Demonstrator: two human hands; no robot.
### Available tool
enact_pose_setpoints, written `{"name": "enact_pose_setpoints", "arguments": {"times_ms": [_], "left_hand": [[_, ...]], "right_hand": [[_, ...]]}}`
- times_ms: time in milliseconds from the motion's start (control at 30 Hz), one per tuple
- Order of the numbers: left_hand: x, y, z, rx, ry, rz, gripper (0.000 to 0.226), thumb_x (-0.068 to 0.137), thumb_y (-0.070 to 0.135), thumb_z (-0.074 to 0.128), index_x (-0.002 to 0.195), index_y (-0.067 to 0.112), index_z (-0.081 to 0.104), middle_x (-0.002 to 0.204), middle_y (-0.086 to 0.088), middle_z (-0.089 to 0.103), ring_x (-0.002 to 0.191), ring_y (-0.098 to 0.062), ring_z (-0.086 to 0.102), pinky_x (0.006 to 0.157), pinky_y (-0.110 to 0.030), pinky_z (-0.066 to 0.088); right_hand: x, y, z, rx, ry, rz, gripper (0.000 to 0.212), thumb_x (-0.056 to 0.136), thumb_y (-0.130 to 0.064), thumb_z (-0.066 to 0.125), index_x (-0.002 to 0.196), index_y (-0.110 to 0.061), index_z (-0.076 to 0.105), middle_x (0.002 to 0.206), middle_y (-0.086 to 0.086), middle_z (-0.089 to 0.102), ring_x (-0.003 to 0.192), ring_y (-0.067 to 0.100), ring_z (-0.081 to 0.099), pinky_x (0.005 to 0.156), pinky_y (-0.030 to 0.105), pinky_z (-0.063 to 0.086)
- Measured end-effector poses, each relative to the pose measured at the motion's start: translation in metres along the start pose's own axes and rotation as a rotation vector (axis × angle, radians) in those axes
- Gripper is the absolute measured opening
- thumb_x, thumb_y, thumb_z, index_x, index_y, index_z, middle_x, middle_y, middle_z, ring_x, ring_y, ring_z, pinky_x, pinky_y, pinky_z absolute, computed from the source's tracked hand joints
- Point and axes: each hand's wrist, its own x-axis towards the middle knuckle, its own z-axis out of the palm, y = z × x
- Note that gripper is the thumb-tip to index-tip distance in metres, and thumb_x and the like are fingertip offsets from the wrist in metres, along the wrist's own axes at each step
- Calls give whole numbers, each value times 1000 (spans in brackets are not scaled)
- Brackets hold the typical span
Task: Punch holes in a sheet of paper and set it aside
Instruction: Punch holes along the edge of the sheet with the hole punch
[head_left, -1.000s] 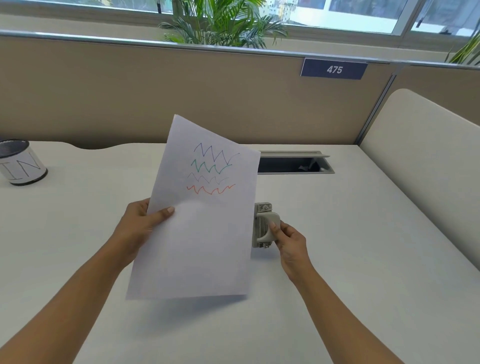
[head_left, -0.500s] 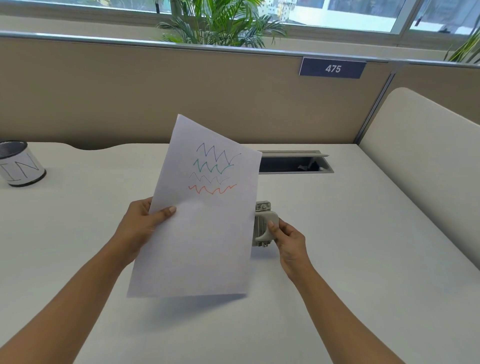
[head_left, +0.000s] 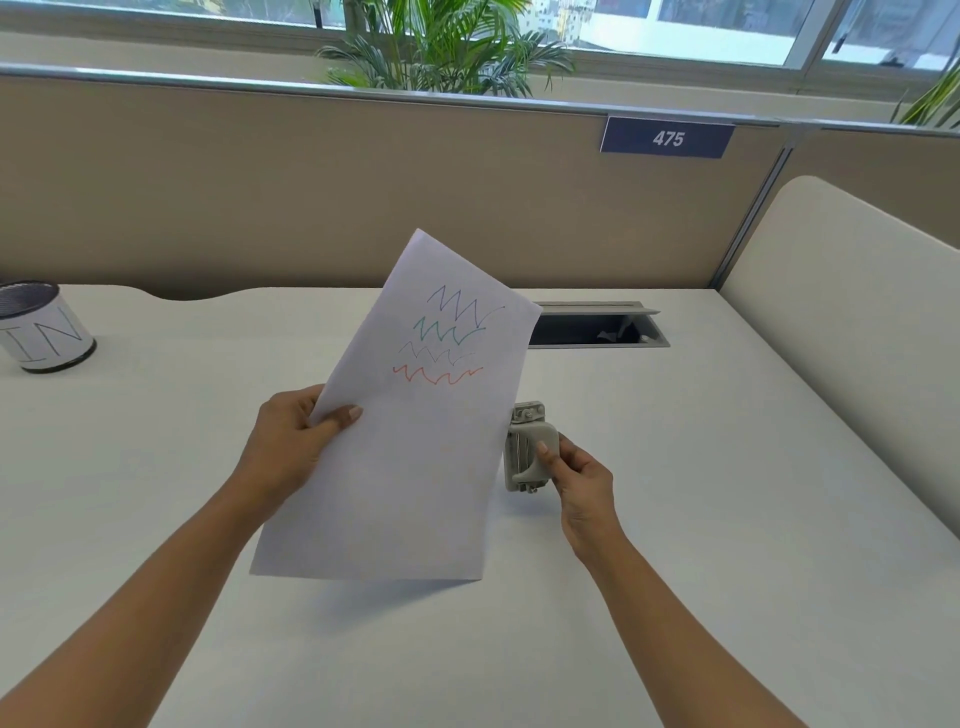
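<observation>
A white sheet of paper (head_left: 410, 441) with blue, green, grey and red zigzag lines hangs tilted above the desk. My left hand (head_left: 291, 441) pinches its left edge, thumb on the front. A small grey hole punch (head_left: 527, 449) stands on the desk at the sheet's right edge, its left side hidden behind the paper. My right hand (head_left: 576, 475) grips the punch from the right, thumb on its lever.
A white desk (head_left: 727, 519) stretches all around. A white cup marked "IN" (head_left: 44, 327) stands far left. An open cable hatch (head_left: 597, 327) lies behind the paper. Beige partition walls close the back and the right side (head_left: 841, 312).
The paper and both hands have barely shifted; the sheet's right edge stays against the punch.
</observation>
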Motion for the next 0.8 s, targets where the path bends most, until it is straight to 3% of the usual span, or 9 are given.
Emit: {"name": "enact_pose_setpoints", "arguments": {"times_ms": [367,600,800], "left_hand": [[-1,5,3,139,-16,106,21,90,17,57,77,31,66,75,-3,68,63,-22,63,59,-29,49],[-2,5,6,156,-16,101,13,90,16,57,90,24,68,76,-1,66,63,-18,63,54,-23,47],[-4,4,10,152,-30,85,14,90,16,58,83,24,68,74,-1,66,60,-16,61,52,-22,45]], "right_hand": [[-1,0,-2,9,1,-13,31,84,-6,64,114,0,64,103,12,67,100,20,59,82,21,47],[0,1,-1,-5,-2,-15,31,84,-7,64,113,1,64,107,13,67,102,20,58,87,25,46],[1,-1,3,31,11,5,31,84,-6,63,114,1,63,100,9,68,101,19,59,93,27,43]]}}
